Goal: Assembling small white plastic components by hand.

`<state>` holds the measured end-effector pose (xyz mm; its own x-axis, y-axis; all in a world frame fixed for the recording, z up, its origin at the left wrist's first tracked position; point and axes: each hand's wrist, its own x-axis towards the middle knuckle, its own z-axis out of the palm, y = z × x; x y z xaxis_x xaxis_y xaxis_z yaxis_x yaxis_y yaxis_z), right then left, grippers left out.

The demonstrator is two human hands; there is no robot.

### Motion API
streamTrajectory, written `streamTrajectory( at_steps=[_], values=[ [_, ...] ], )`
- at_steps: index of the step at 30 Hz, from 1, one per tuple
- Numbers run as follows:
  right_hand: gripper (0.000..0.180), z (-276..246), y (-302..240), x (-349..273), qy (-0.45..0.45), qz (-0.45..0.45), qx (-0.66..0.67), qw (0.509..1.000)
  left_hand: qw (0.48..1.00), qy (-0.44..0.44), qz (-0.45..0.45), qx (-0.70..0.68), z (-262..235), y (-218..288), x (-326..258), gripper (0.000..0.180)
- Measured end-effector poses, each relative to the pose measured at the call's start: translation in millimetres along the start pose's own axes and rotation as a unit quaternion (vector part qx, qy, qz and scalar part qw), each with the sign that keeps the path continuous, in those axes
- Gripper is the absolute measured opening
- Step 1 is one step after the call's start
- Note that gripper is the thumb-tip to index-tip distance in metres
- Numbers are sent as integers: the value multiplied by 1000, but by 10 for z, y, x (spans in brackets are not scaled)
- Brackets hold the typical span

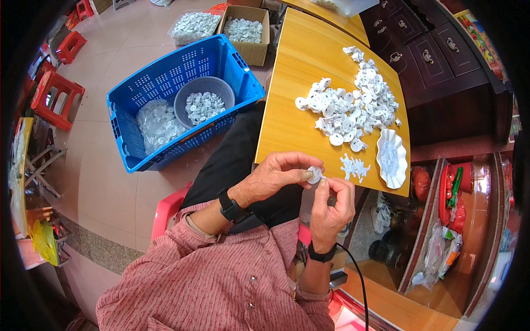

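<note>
- Left hand and right hand meet just off the near edge of the tabletop, above the person's lap.
- Both hands pinch one small white round part: left thumb and fingers close on it from the left, right fingertips touch it from the right and below.
- The part sits between the fingertips, off the tabletop, just short of its near edge.
- Black wristband on each wrist; a black cable runs down from the right one.
- On the tabletop: large loose pile of white round parts toward the far right side.
- Near edge: small cluster of tiny white pieces, just beside a white scalloped dish holding similar small bits.
- On the floor to the left: blue perforated crate containing a grey basket of white parts and a clear bag of the same.
- Beyond the crate: cardboard box of white parts.
- Red stools at far left.
</note>
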<state>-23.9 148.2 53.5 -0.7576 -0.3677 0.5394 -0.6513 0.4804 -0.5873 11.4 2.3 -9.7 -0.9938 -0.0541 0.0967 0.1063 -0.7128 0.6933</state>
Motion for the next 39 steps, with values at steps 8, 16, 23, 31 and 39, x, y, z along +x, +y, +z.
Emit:
streamTrajectory(
  at_steps=[8,16,23,31,39],
  values=[
    [10,49,64,-18,-20,0,20,1000,1000,6,0,11,-4,12,4,30],
    [9,53,71,-32,-21,3,24,999,1000,2,-9,-11,-17,-11,9,30],
    [7,18,133,-60,0,103,107,989,995,0,-21,-95,2,14,4,32],
    [7,9,118,-65,-12,123,116,986,999,5,-6,33,79,26,-11,27],
    [6,13,113,-54,-29,102,96,990,995,22,12,99,134,-2,-18,22]
  ],
)
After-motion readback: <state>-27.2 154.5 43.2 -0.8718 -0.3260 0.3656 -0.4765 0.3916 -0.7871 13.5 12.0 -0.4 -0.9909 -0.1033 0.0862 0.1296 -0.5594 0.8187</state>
